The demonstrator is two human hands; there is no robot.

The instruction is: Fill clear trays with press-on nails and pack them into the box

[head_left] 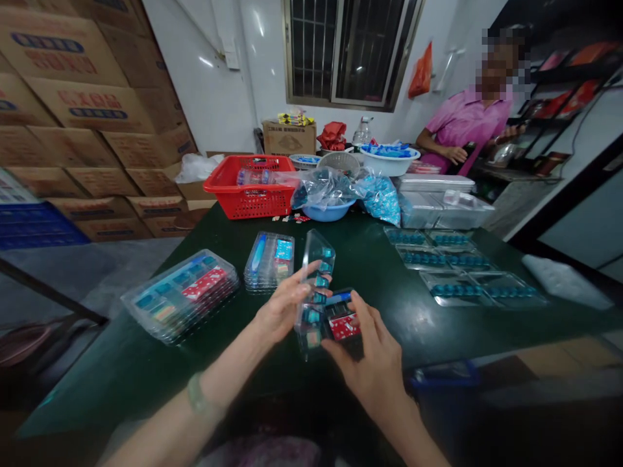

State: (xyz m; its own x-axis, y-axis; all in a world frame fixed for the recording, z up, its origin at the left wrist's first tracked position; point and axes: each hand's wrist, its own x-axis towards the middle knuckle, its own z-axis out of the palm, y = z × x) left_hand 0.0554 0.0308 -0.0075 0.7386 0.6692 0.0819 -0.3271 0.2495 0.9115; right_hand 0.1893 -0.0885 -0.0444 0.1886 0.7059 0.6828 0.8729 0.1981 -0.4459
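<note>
Two bare hands work close to the camera over a dark green tabletop (389,337). The left hand (285,305), a pale green bangle (197,394) on its wrist, curls narrowly around a clear plastic blister shell (311,295), which stands tilted on its end with small teal pieces sitting in its moulded pockets. The right hand (370,357) pinches a small dark card pack (342,318) with a red label and a blue top edge, just beside the shell's lower end. The thin, glossy shell gives the fingers little to hold, so it could slip, and its upright tilt could let loose pieces drop out. A knock from either hand could also send the nearby stacks sliding.

To the left lies a stack of filled clear blister packs (180,295); a smaller stack (268,261) sits ahead of the hands. To the right, shallow clear trays of teal pieces (467,275) lie in rows beside a crumpled white plastic sheet (564,282).

Farther on are a red slotted plastic basket (250,194), a blue basin (328,211), and a bag of blue packets (379,200). Beyond them, a seated co-worker in a pink shirt (467,123) sits near a white basin (389,162). Stacked cardboard cartons (87,110) rise along the left wall.
</note>
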